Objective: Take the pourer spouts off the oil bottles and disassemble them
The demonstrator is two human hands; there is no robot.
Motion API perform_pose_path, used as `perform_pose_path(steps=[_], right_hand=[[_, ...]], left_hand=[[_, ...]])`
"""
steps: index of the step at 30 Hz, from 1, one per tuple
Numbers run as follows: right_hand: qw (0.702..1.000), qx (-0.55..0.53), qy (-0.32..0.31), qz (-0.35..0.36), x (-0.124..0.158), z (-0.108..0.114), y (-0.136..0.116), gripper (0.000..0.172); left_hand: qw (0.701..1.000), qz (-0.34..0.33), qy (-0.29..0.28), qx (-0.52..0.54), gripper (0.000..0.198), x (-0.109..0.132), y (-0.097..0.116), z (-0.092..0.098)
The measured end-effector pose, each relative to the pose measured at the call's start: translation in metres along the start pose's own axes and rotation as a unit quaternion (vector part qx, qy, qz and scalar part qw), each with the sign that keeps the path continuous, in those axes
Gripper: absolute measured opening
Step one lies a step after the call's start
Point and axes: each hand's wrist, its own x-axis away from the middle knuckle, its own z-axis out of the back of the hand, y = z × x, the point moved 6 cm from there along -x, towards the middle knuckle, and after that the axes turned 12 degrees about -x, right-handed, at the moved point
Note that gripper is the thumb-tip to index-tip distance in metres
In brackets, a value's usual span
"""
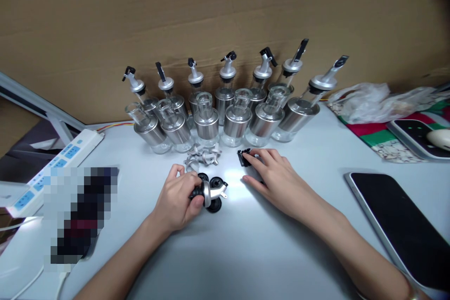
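- Left hand [179, 199]: fingers curled, thumb and fingers closed round the black ribbed stopper end of a silver pourer [213, 194]. Nozzle lies clear of the fingertips, pointing off to the right.
- Right hand [272, 176]: thumb and index well apart, index tip on a cluster of small black pieces [241, 157]. No closed pinch visible (can't tell if a piece is already under the tip).
- Below and beyond the left thumb: black discs [214, 205], partly behind the pourer.
- Just past the left knuckles: loose silver parts [207, 155], heaped.
- Beyond both hands: open glass bottles [237, 124] in front, bottles with pourers [228, 75] behind.
- Technique, my read: hold the pourer by the stopper so the nozzle stays free. Separate one black piece with the index tip, then bring the thumb in; pressing on the whole cluster could scatter it. Left wrist slightly raised, or the discs may get dragged.
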Motion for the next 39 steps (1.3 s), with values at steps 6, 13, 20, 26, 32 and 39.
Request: perform_pose_path(steps=[6,13,20,26,32,39], right_hand=[[1.000,0.014,0.002,-0.003,-0.0003,-0.0019,0.0004,0.053],[1.000,0.016,-0.005,0.003,0.0005,-0.0013,-0.0016,0.053],[1.000,-0.003,-0.009,0.008,0.0019,-0.0006,-0.0033,0.045],[0.999,-0.030,-0.006,0.012,0.0012,0.0037,-0.0024,0.047],[1.000,-0.013,-0.009,0.014,0.0024,0.0041,-0.0007,0.048],[1.000,-0.021,0.000,0.017,0.0025,0.0044,-0.0025,0.046]], left_hand=[[1.000,-0.003,0.000,-0.003,0.033,0.0003,-0.0002,-0.0003],[1.000,0.000,0.002,-0.005,0.033,-0.0009,-0.0010,-0.0009],[1.000,-0.001,0.003,-0.005,0.033,-0.0009,-0.0001,-0.0002],[1.000,-0.002,0.002,-0.002,0.033,-0.0017,0.0005,0.0002],[1.000,-0.001,-0.002,-0.002,0.033,-0.0011,0.0000,-0.0003],[1.000,-0.003,-0.004,0.001,0.032,-0.0010,0.0000,-0.0007]])
